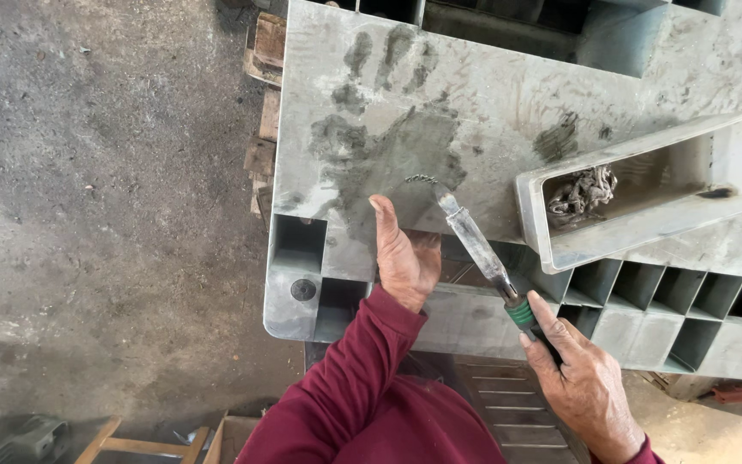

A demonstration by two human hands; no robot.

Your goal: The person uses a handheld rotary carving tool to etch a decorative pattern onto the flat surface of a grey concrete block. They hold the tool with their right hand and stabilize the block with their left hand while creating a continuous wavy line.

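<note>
My right hand (579,378) grips the green-and-black handle of a long flat-bladed tool (477,245), whose tip rests on the grey, dust-smeared panel (491,103) near a small curl of shavings (421,180). My left hand (404,258) stands edge-on against the panel just left of the blade, fingers together and straight, holding nothing. Both arms wear dark red sleeves. Dark hand-shaped smears mark the panel above my left hand.
A grey rectangular tray (646,232) holding a tangle of cord or wire (583,191) lies on the panel at right. Ribbed grey cells (672,301) show below it. Concrete floor (105,215) spreads left; wooden scraps (264,129) lie by the panel's edge.
</note>
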